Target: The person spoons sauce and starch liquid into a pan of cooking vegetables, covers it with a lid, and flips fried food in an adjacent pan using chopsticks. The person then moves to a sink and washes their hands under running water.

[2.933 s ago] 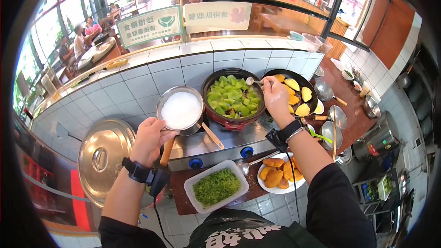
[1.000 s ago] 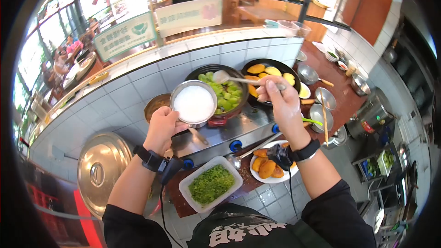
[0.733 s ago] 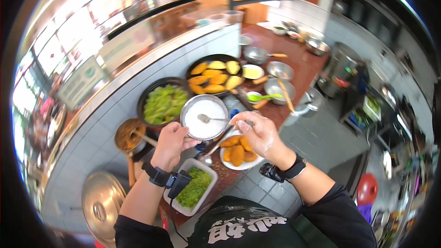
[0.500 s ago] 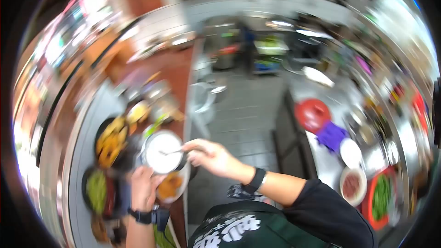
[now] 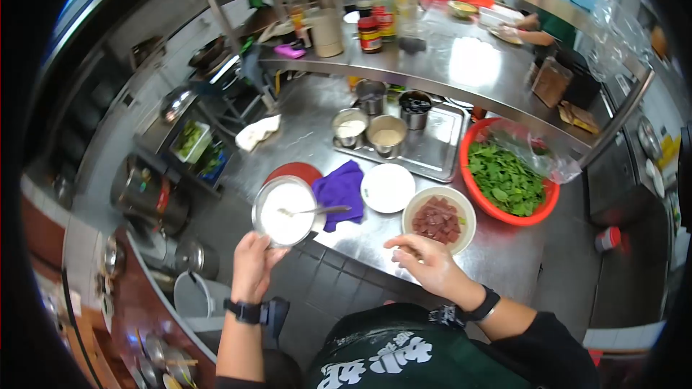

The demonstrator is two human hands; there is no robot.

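My left hand [image 5: 252, 263] grips the near rim of a metal bowl of white powder [image 5: 281, 205]. A spoon [image 5: 324, 210] rests in the powder, its handle sticking out over the right rim. My right hand [image 5: 429, 263] is away from the spoon, fingers partly curled with the index finger extended, just in front of a white bowl of diced dark red meat [image 5: 437, 222]. Whether anything lies under the fingers is not visible. Behind the metal bowl are a red lid [image 5: 294, 172] and a purple cloth [image 5: 340, 191].
A steel counter [image 5: 497, 252] carries a white plate [image 5: 388, 188], a red basin of leafy greens [image 5: 508, 180] and a metal tray [image 5: 441, 145] with small pots. Bottles stand on the shelf [image 5: 425, 65] above. A co-worker's gloved hand [image 5: 508, 32] is beyond. A bin [image 5: 198, 294] stands at left.
The view has turned right from the stove to the steel counter. My left hand has carried the metal bowl along. My right hand has let go of the spoon, which stays in the powder.
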